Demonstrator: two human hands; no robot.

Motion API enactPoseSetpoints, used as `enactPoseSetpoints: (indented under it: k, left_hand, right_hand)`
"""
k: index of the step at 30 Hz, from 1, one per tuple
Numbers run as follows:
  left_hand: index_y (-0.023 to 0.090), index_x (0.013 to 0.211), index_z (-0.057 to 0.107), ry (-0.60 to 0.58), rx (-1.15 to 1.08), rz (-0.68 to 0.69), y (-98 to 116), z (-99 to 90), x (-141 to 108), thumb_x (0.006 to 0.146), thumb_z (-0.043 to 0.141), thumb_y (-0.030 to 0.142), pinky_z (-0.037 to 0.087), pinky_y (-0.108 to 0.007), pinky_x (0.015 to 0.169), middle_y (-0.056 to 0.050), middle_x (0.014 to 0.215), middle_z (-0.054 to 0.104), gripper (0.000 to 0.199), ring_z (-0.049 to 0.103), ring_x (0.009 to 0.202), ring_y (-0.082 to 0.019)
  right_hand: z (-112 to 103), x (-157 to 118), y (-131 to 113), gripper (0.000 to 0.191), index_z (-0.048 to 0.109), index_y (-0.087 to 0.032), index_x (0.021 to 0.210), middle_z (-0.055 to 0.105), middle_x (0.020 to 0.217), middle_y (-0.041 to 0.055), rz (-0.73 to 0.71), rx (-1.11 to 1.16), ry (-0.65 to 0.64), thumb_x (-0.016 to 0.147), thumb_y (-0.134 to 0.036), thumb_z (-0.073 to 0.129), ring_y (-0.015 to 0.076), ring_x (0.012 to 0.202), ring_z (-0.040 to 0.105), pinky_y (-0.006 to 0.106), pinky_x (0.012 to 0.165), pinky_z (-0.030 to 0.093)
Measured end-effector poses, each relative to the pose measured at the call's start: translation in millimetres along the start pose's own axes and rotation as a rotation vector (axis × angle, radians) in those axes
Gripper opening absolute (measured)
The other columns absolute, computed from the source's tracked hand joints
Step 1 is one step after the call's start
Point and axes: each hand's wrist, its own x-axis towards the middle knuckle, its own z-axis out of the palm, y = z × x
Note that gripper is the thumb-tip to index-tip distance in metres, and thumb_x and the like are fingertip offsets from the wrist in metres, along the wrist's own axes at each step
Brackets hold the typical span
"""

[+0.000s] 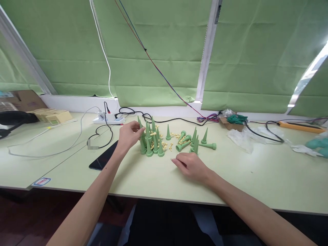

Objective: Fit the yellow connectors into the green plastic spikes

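Several green cones [149,148] stand upright in a tight cluster on the pale table, with small yellow pieces among them. My left hand [130,135] is at the cluster's left side, its thumb and index finger closed at a green cone; what they hold, if anything, is too small to name. My right hand [191,165] rests on the table with curled fingers, in front of a second group of green cones [195,145]. Some of those stand and others lie on their sides. One cone [168,133] stands between the groups, near scattered yellow pieces [171,147].
A black phone [104,158] lies left of the cones. Behind it are a white power strip [110,119] and cables. Pale yellow boxes [58,117] sit at the left; a small cardboard box [232,124], plastic bags [241,140] and an orange tool [302,127] are at the right.
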Motion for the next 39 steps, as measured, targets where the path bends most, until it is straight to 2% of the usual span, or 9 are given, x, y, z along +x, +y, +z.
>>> enactPoseSetpoints:
  k: [8, 12, 15, 17, 20, 23, 26, 31, 39]
  left_hand:
    - [0.018, 0.092, 0.065, 0.050, 0.045, 0.045, 7, -8.1, -7, 0.073, 0.066, 0.038, 0.049, -0.024, 0.047, -0.007, 0.091, 0.071, 0.028, 0.067, 0.071, -0.019]
    - [0.020, 0.094, 0.064, 0.247, 0.159, 0.169, 18, -16.0, -17, 0.079, 0.063, 0.034, 0.051, -0.026, 0.061, -0.005, 0.097, 0.069, 0.021, 0.064, 0.068, -0.015]
    - [0.019, 0.092, 0.062, 0.430, 0.171, 0.341, 34, -12.1, -32, 0.084, 0.059, 0.028, 0.047, -0.025, 0.059, -0.005, 0.095, 0.066, 0.013, 0.057, 0.062, -0.011]
    - [0.018, 0.092, 0.061, 0.369, 0.145, 0.462, 46, 0.0, -45, 0.087, 0.056, 0.026, 0.045, -0.025, 0.057, -0.004, 0.091, 0.065, 0.010, 0.054, 0.061, -0.011]
    - [0.018, 0.091, 0.060, 0.059, 0.152, 0.600, 61, 32.2, -59, 0.091, 0.050, 0.023, 0.045, -0.026, 0.061, -0.003, 0.086, 0.064, 0.011, 0.054, 0.062, -0.011]
    - [0.018, 0.091, 0.061, -0.247, 0.246, 0.582, 68, 71.8, -60, 0.091, 0.049, 0.021, 0.045, -0.029, 0.065, -0.006, 0.088, 0.064, 0.012, 0.060, 0.070, -0.016]
    - [0.017, 0.087, 0.060, -0.384, 0.368, 0.470, 70, 105.0, -54, 0.088, 0.052, 0.018, 0.043, -0.030, 0.063, -0.009, 0.084, 0.064, 0.008, 0.063, 0.077, -0.022]
    - [0.017, 0.078, 0.056, -0.461, 0.457, 0.345, 69, 131.9, -46, 0.086, 0.051, 0.011, 0.038, -0.030, 0.056, -0.010, 0.074, 0.061, 0.011, 0.061, 0.066, -0.023]
    - [0.018, 0.070, 0.057, -0.371, 0.329, 0.440, 64, 132.9, -33, 0.086, 0.040, 0.005, 0.031, -0.029, 0.054, -0.007, 0.064, 0.059, 0.026, 0.053, 0.058, -0.018]
  right_hand:
    - [0, -2, -7, 0.038, 0.047, -0.018, 0.065, 0.045, 0.060, -0.0016, -0.026, -0.045, -0.060, 0.101, -0.030, 0.039, 0.0109, 0.054, 0.038, 0.027, 0.056, 0.026]
    - [2, -3, -9, 0.038, 0.049, -0.018, 0.066, 0.047, 0.061, -0.0011, -0.042, -0.060, -0.081, 0.101, -0.031, 0.038, 0.0107, 0.053, 0.038, 0.027, 0.056, 0.025]
    - [4, -4, -10, 0.038, 0.049, -0.018, 0.067, 0.048, 0.062, -0.0007, -0.060, -0.061, -0.103, 0.101, -0.030, 0.038, 0.0106, 0.054, 0.039, 0.027, 0.057, 0.026]
    - [6, -5, -11, 0.038, 0.049, -0.018, 0.067, 0.049, 0.062, -0.0007, -0.073, -0.060, -0.111, 0.101, -0.029, 0.038, 0.0106, 0.054, 0.039, 0.027, 0.057, 0.026]
    - [9, -6, -11, 0.036, 0.049, -0.018, 0.067, 0.052, 0.062, -0.0005, -0.087, -0.065, -0.123, 0.100, -0.028, 0.039, 0.0108, 0.054, 0.041, 0.028, 0.056, 0.025]
    - [11, -6, -11, 0.034, 0.051, -0.018, 0.067, 0.054, 0.062, -0.0003, -0.092, -0.076, -0.138, 0.099, -0.025, 0.042, 0.0111, 0.054, 0.043, 0.028, 0.055, 0.026]
    - [11, -5, -11, 0.033, 0.053, -0.017, 0.066, 0.055, 0.060, -0.0001, -0.093, -0.077, -0.139, 0.098, -0.024, 0.044, 0.0116, 0.053, 0.045, 0.029, 0.055, 0.026]
    - [10, -4, -11, 0.030, 0.056, -0.017, 0.069, 0.058, 0.063, 0.0007, -0.091, -0.085, -0.153, 0.097, -0.023, 0.046, 0.0116, 0.056, 0.047, 0.029, 0.055, 0.026]
    - [11, -4, -12, 0.035, 0.052, -0.017, 0.065, 0.058, 0.062, 0.0003, -0.071, -0.094, -0.173, 0.099, -0.025, 0.043, 0.0112, 0.055, 0.046, 0.029, 0.056, 0.025]
